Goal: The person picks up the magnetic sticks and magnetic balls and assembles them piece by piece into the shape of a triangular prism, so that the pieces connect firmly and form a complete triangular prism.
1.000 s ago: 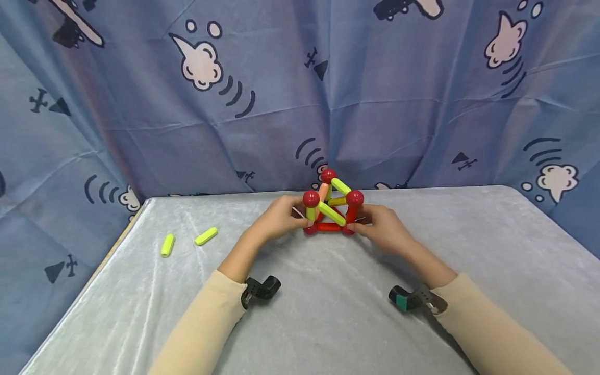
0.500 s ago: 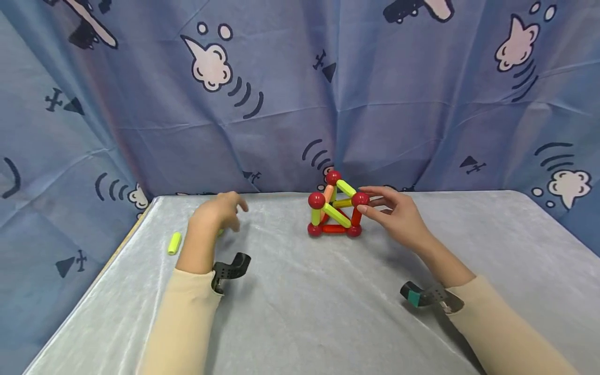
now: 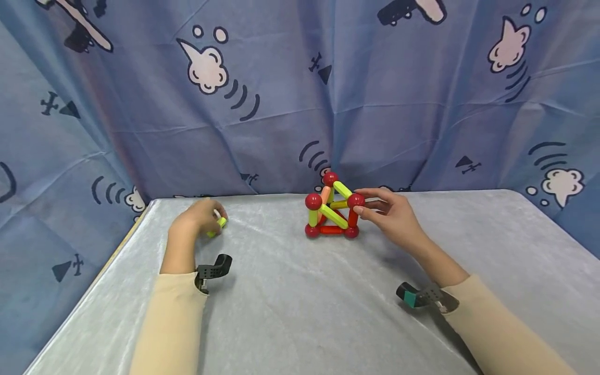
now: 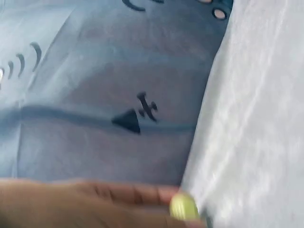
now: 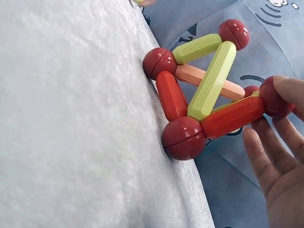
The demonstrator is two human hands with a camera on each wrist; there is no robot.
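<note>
On the table stands a frame of red magnetic balls joined by yellow-green, red and orange magnetic rods (image 3: 335, 215). My right hand (image 3: 392, 214) pinches its upper right red ball (image 5: 274, 97) between thumb and fingers. Far to the left, my left hand (image 3: 198, 220) pinches a yellow-green magnetic rod (image 4: 184, 207) near the tabletop. A bit of yellow-green (image 3: 212, 234) shows under the fingers; I cannot tell if it belongs to the same rod.
The pale cloth-covered table (image 3: 290, 307) meets a blue printed curtain (image 3: 276, 104) at its back and left edges. The frame stands close to the back edge.
My left hand has left the frame's lower left, moved left, and taken a yellow-green rod. My right hand went up from the lower right ball to the upper right one.
</note>
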